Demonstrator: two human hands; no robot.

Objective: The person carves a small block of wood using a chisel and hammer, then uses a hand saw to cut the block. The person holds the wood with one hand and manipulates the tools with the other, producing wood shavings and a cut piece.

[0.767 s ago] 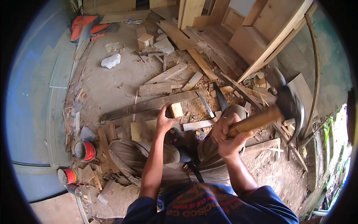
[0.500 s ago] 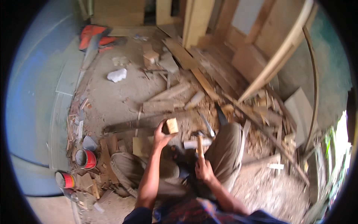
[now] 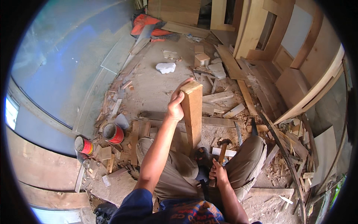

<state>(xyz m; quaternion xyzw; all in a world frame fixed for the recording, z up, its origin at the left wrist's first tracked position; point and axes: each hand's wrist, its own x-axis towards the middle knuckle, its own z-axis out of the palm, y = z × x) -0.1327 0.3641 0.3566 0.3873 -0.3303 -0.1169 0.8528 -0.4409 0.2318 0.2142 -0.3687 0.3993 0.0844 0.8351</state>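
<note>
My left hand (image 3: pixel 176 103) is closed around the upper end of a thick wooden beam (image 3: pixel 193 115). The beam stands nearly upright in front of me, its pale sawn end on top and its lower end down by my feet. In my right hand (image 3: pixel 218 172), low by my right knee, is a hammer (image 3: pixel 222 153) gripped by its wooden handle. Its dark metal head points up and away from me, apart from the beam. A white strip (image 3: pixel 225 151) lies on the ground behind the hammer.
Two red paint cans (image 3: pixel 113 133) stand at the left among wood offcuts. A long plank (image 3: pixel 220 121) lies across the ground ahead. Scrap wood and a leaning wooden frame (image 3: pixel 317 89) fill the right side. Farther off lie a white lump (image 3: pixel 165 67) and orange cloth (image 3: pixel 141 23).
My left hand has raised the beam's top and turned it, so its long side now shows. My right hand with the hammer sits slightly lower beside my knee. The view has shifted left.
</note>
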